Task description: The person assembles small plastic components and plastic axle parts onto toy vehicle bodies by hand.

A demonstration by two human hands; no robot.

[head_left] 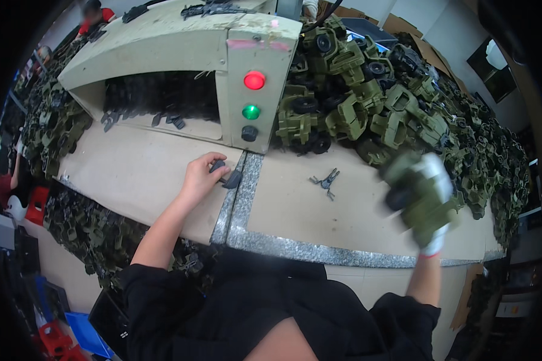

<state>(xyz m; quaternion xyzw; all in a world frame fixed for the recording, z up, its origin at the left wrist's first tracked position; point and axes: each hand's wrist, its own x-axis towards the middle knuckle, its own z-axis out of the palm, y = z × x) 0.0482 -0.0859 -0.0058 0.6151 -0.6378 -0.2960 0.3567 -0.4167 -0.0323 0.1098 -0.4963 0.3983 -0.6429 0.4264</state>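
Note:
My bare left hand [199,178] pinches a small dark grey plastic part [230,177] just above the worktop, beside the speckled metal strip. My right hand [437,174], in a white glove, grips an olive-green toy truck [424,207] over the right side of the table; both are smeared by motion. The truck hides most of the fingers on that side. Between my hands a small dark forked plastic piece [326,182] lies on the beige board.
A pale machine housing [235,51] with a red light [254,80], a green button [251,112] and a black knob [249,133] stands ahead. Small dark parts [174,120] lie in its opening. Toy trucks [346,117] heap up at the back right. Other people [93,18] are at far left.

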